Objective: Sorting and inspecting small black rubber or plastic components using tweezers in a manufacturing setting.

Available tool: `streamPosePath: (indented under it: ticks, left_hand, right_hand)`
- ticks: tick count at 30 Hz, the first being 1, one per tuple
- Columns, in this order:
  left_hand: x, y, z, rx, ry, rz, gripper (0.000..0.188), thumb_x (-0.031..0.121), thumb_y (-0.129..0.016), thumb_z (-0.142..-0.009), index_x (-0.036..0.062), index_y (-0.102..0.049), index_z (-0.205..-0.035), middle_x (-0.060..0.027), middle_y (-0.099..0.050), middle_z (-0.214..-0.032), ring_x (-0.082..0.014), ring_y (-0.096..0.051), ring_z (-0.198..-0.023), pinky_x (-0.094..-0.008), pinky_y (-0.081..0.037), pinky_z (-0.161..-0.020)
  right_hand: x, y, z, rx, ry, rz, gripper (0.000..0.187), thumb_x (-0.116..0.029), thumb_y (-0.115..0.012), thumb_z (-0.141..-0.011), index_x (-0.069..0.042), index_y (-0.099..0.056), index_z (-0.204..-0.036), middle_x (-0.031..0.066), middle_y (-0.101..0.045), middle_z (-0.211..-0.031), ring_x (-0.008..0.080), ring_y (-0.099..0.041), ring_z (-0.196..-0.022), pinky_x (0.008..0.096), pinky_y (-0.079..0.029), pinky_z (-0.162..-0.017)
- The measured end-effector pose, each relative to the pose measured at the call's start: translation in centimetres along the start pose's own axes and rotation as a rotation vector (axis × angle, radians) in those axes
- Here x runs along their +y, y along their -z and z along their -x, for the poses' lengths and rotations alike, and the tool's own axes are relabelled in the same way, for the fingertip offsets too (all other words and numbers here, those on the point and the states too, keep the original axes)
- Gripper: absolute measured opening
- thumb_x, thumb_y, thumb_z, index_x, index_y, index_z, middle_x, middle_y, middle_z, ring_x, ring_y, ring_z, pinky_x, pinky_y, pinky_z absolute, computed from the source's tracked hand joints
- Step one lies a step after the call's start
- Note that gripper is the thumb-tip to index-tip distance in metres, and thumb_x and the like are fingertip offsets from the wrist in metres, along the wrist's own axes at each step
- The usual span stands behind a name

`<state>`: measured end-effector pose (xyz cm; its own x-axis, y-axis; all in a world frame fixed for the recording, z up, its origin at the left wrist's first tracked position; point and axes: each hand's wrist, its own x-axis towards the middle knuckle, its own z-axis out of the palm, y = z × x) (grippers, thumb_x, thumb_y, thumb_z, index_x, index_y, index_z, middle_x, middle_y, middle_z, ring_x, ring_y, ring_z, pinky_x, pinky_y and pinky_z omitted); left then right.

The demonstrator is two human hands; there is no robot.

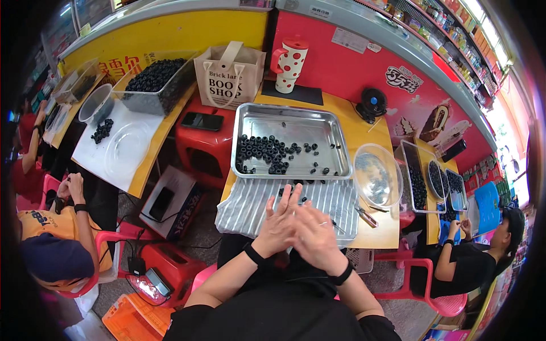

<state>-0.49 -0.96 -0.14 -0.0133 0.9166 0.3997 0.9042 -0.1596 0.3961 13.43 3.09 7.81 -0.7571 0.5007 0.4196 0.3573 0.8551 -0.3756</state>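
Head view shows us two hands close together over a striped cloth [236,207] at the near side of the surface [380,237]. The left grip [277,220] is open, its fingers spread toward the far side; the right grip [314,237] overlaps it, and we cannot tell whether anything is pinched there. Most of the black beads [264,149] lie in the left and near part of the metal tray [310,126], with a few strays on the cloth just beyond the fingertips.

What could go wrong, we judge, is a stray rolling off: a wristband or palm catching the cloth would drag it toward the lap (and beads this round would hardly stop themselves). A knock on the tray's rim might also scatter those lying loose inside.

As for edges, the tray sits close to the surface's left side, so we would have little margin there. On the right, a clear tub [378,195] stands just beside the tray, and a red-handled tool [367,218] lies near the cloth. Our easiest room is over the tray's bare far half, short of the spotted cup [291,67] behind it.
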Motion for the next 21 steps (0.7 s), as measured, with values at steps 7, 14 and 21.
streamPosePath:
  ticks: [7,14,21]
  left_hand:
    - [-0.3,-0.8,0.2,-0.028,-0.003,0.073,0.059,0.040,-0.043,-0.098,0.0161,-0.039,-0.152,-0.0135,-0.022,-0.164,-0.0288,-0.015,-0.153,-0.0473,0.007,-0.119]
    - [-0.8,-1.5,0.2,0.118,-0.023,-0.055,0.055,0.032,-0.053,-0.093,0.0150,-0.048,-0.145,-0.0193,-0.030,-0.159,-0.0371,-0.025,-0.148,-0.0491,-0.010,-0.117]
    - [-1.9,-0.7,0.3,0.595,0.323,0.344,0.054,-0.005,-0.054,-0.084,-0.0018,-0.048,-0.137,-0.0281,-0.033,-0.151,-0.0459,-0.033,-0.136,-0.0520,-0.027,-0.113]
  right_hand:
    - [0.3,-1.3,-1.9,-0.192,0.070,0.287,0.064,-0.037,-0.071,-0.079,-0.006,-0.058,-0.133,0.0116,-0.046,-0.150,0.0303,-0.041,-0.138,0.0460,-0.033,-0.101]
    - [-1.4,-2.2,0.1,-0.307,0.266,0.340,0.053,-0.039,-0.069,-0.082,-0.011,-0.064,-0.127,0.0077,-0.051,-0.146,0.0286,-0.044,-0.136,0.0458,-0.031,-0.105]
    - [0.9,-0.9,-1.5,-0.012,-0.031,0.032,0.041,-0.006,-0.071,-0.076,-0.005,-0.065,-0.116,0.0149,-0.061,-0.126,0.0358,-0.058,-0.113,0.0483,-0.044,-0.088]
